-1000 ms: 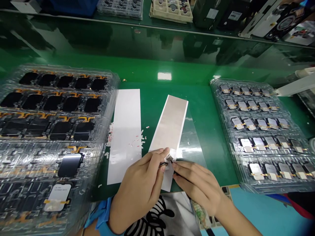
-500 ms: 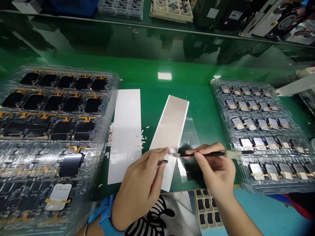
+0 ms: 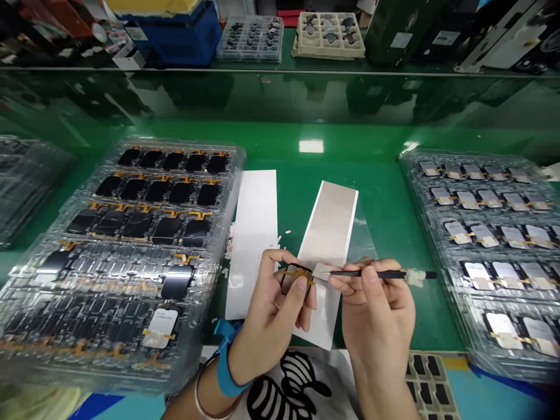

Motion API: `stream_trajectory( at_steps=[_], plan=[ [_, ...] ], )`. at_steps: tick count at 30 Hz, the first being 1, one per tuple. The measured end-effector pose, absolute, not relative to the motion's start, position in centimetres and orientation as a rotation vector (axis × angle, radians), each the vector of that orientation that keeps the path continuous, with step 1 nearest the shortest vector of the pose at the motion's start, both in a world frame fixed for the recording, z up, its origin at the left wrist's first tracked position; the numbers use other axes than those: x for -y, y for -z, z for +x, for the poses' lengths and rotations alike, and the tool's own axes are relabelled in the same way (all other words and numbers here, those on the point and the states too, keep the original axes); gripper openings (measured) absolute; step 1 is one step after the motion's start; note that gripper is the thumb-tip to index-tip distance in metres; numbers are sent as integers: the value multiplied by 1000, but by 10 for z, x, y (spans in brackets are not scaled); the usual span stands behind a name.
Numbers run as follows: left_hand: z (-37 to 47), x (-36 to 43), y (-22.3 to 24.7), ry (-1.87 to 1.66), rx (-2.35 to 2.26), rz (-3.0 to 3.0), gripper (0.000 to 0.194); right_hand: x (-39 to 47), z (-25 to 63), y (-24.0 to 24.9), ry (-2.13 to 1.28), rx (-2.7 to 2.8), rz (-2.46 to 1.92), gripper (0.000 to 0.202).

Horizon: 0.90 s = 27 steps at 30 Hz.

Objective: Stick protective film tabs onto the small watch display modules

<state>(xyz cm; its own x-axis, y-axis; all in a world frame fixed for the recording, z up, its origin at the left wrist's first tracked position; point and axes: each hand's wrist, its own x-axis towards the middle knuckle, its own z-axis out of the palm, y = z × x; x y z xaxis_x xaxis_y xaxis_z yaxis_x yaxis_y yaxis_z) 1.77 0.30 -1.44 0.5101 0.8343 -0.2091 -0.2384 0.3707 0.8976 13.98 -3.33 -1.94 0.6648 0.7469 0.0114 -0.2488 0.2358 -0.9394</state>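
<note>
My left hand (image 3: pixel 280 297) pinches a small square display module (image 3: pixel 289 282) with a dark frame and an orange flex cable, its back turned up. In my right hand (image 3: pixel 378 309) are dark tweezers (image 3: pixel 385 274), held level with the tip pointing left. A small pale adhesive piece (image 3: pixel 322 271) is at the tweezer tip, close to the module's right edge; whether it touches the module I cannot tell. Beneath both hands lies a strip of beige adhesive sheet (image 3: pixel 331 221) with white borders. To its left is a white backing sheet (image 3: pixel 256 233).
A clear tray (image 3: pixel 231 192) of dark display modules stands on the left. Another clear tray (image 3: pixel 441 233), holding modules with pale backs, is on the right. Small scraps (image 3: pixel 230 245) lie beside the white sheet. A shelf at the back carries a blue bin (image 3: pixel 175 41) and parts trays.
My left hand has turned, bringing the display module's back into view. The tweezers, with the pale piece at their tip, have come off the sheet to the module. The camera view has shifted left.
</note>
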Motion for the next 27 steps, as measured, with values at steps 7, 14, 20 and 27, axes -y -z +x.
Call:
stream_trajectory(
  at_steps=[7, 14, 20, 27],
  plan=[
    [17, -1, 19, -802, -765, 980, 14, 36, 130, 22, -667, 586, -1218, 6],
    [15, 0, 23, -801, -789, 1060, 12, 34, 126, 28, -651, 671, -1250, 6],
    [14, 1, 24, -789, -816, 1064, 11, 34, 126, 29, -649, 628, -1229, 5],
    [14, 2, 25, -810, -798, 1039, 10, 32, 126, 31, -714, 543, -1161, 5]
  ],
)
